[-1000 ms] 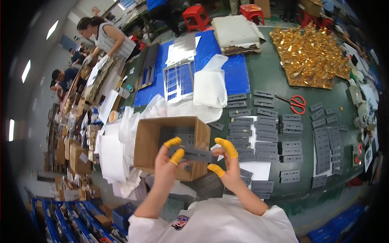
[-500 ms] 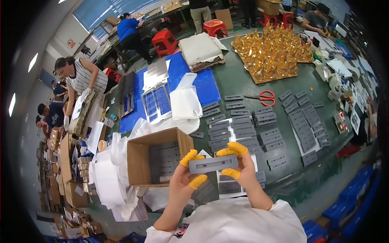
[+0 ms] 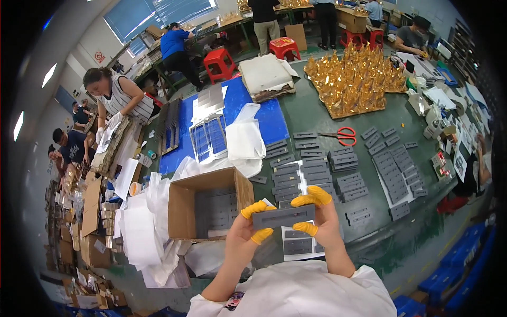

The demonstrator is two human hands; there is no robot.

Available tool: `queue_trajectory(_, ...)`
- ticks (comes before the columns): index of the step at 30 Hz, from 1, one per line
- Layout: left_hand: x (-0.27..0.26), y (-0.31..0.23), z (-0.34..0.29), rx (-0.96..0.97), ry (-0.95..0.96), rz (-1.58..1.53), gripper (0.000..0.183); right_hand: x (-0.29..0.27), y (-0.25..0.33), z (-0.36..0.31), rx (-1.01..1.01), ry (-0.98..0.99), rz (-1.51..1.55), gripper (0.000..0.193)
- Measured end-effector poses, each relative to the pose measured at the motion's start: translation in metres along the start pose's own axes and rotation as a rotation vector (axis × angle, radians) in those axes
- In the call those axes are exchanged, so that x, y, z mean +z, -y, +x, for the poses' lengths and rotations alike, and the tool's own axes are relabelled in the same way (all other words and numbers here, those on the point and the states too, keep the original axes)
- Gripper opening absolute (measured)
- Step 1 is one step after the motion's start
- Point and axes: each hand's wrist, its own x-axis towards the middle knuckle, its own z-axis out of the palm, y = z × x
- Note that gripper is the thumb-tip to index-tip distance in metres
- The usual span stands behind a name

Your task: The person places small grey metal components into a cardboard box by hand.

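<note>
A grey rectangular block (image 3: pixel 283 217) with a long slot along its face is held level between my hands. My left hand (image 3: pixel 243 233) grips its left end, and my right hand (image 3: pixel 326 224) grips the right end. Yellow finger covers sit on the thumbs and fingertips of both. Just beyond lie rows of similar grey blocks (image 3: pixel 285 177), some on white sheets. To the left, an open cardboard box (image 3: pixel 182 214) lies with its mouth toward me, holding more grey blocks.
Red-handled scissors (image 3: pixel 346 136) lie beyond the rows. Gold figures (image 3: pixel 351 87) crowd a board at the back. White plastic wrapping (image 3: pixel 145 227) is heaped left of the box. Another person in a striped top (image 3: pixel 134 100) works at far left; red stools (image 3: pixel 219 63) stand beyond the table.
The block has tipped slightly in my hands, so its slotted face looks different, and it has shifted a little right. Both hands keep hold. My view has moved slightly.
</note>
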Motion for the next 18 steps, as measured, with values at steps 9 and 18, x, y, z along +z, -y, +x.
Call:
queue_trajectory(9, 0.0070, -0.0049, -0.0014, 0.008, -0.035, -0.007, 0.045, 0.0014, 0.0037, 0.0007, 0.028, -0.048, 0.051, 0.080)
queue_trajectory(18, 0.0066, -0.0012, -0.0016, 0.015, -0.037, 0.004, 0.045, 0.0019, 0.0051, 0.0006, 0.051, -0.068, 0.094, 0.080)
